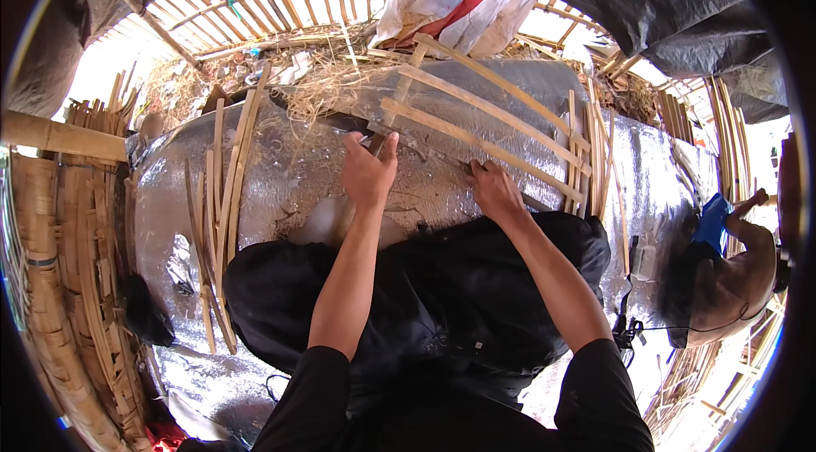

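A frame of pale bamboo strips (484,103) lies on the silvery sheet in front of me, several long slats fanning rightward from a shorter crosspiece (406,95). My left hand (371,173) is closed at the near end of that crosspiece, thumb and forefinger on either side of it. Just beyond these fingers shows a dark flat piece, like a blade (344,121), partly covered by loose fibres. To the right, my right hand (497,191) is closed with its fingers curled down, below the lowest slat. A dark tip shows at its fingers; what it holds is mostly hidden.
Loose bamboo strips (242,163) lie at left, and more strips (595,150) stand at right. Shavings (327,99) are heaped beyond my left hand. A split-bamboo wall (64,282) is at far left. Another person (731,282) sits at far right, near a blue object (712,221).
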A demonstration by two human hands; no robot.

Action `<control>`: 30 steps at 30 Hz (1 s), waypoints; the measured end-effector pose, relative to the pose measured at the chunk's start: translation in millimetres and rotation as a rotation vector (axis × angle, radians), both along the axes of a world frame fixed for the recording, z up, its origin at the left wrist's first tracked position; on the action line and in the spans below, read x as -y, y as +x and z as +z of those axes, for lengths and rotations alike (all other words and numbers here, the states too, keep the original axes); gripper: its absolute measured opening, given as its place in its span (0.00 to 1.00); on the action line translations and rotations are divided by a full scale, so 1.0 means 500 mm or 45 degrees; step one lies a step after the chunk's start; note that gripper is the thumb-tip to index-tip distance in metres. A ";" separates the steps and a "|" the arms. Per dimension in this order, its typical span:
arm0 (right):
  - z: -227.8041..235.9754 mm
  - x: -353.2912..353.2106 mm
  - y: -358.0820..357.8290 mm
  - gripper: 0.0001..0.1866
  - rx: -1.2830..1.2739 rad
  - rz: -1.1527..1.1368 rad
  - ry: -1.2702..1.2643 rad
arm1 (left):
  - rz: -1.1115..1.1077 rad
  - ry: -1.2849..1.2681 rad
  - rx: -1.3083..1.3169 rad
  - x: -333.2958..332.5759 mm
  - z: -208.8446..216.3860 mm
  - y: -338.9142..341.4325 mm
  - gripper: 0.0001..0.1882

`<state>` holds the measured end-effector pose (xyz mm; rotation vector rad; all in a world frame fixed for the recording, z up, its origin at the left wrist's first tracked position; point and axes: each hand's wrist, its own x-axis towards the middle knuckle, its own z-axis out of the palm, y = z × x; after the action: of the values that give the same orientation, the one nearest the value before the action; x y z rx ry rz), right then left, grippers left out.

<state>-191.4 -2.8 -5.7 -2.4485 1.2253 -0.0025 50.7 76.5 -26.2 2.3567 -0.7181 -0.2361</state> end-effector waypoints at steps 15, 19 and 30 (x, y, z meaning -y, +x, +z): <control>-0.024 -0.020 -0.013 0.19 0.082 -0.002 -0.117 | -0.247 -0.499 -0.080 -0.008 -0.041 0.023 0.28; -0.042 -0.020 -0.035 0.20 0.199 0.029 -0.277 | -0.239 -0.563 0.004 -0.003 -0.052 0.019 0.29; 0.192 0.241 -0.365 0.11 0.753 -0.983 -1.070 | -0.316 -0.462 -0.102 -0.004 -0.080 0.026 0.16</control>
<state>-374.1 -123.1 90.3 -2.0342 1.9988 -1.5917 63.7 78.7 -66.4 1.9051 -0.9303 -0.2796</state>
